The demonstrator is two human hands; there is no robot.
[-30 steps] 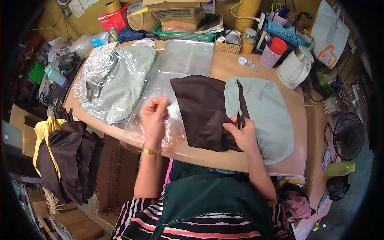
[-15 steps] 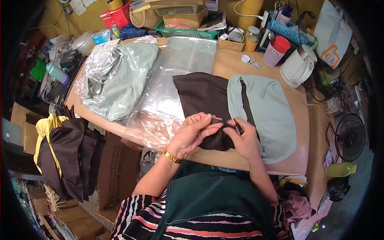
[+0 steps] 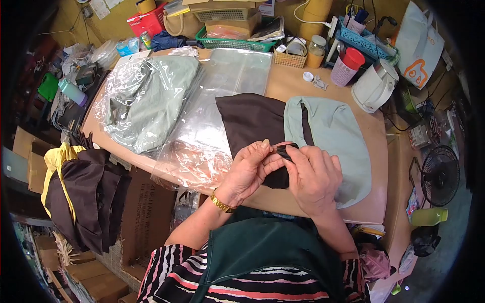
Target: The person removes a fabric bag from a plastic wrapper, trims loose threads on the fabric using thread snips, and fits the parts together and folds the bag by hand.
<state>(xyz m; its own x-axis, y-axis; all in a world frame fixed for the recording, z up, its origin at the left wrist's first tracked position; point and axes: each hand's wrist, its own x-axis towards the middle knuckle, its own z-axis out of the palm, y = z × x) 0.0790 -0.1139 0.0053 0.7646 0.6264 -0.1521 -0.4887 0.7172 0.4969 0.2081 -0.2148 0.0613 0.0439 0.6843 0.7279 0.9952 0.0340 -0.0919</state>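
My right hand (image 3: 317,177) is closed round a small black tool (image 3: 288,151), which looks like thread snips, though its tip is partly hidden by fingers. Close beside it, my left hand (image 3: 251,168) has its thumb and fingers pinched together near the tool's tip. Whatever is between them is too small to make out. Both hands are over the dark brown cloth (image 3: 252,118), which lies on the table. Against its right side is a pale green cloth piece (image 3: 341,144) with a dark slit near its left edge.
Clear plastic bags (image 3: 197,136) and a plastic-wrapped green cloth item (image 3: 151,101) cover the table's left. A white kettle (image 3: 375,86), a pink cup (image 3: 341,71) and baskets (image 3: 289,58) line the back. Brown cloths (image 3: 88,197) hang at left; a black fan (image 3: 440,174) stands right.
My right hand has turned over and moved slightly up and left, bringing the black tool to my left fingertips. My left hand stays pinched, shifted slightly right.
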